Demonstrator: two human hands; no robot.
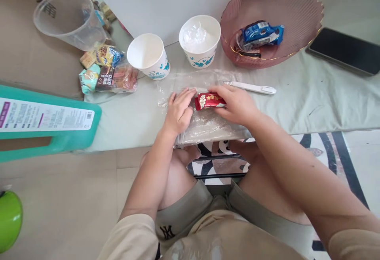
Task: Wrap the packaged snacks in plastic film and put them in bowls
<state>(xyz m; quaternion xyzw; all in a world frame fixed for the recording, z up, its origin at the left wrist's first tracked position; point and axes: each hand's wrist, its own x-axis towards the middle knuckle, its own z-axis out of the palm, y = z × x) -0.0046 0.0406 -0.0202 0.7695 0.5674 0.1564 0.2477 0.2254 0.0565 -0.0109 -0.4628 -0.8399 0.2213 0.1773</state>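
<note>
A small red wrapped snack (210, 100) lies on a sheet of clear plastic (204, 127) in front of me. My right hand (237, 103) has its thumb and fingers round the snack's right end. Just left of the snack, my left hand (179, 111) rests on the plastic with its fingers stretched out, holding nothing that I can see. A white utility knife (252, 87) lies beyond my right hand, its tip close to the fingers.
Two paper cups (148, 58) stand behind the plastic; crumpled clear film fills the right one. A pink ribbed bowl (287, 22) holds blue wrappers. Wrapped snacks (108, 78) and a clear tub (71, 22) are left, a phone (346, 50) right, and a green container (74, 135) at near left.
</note>
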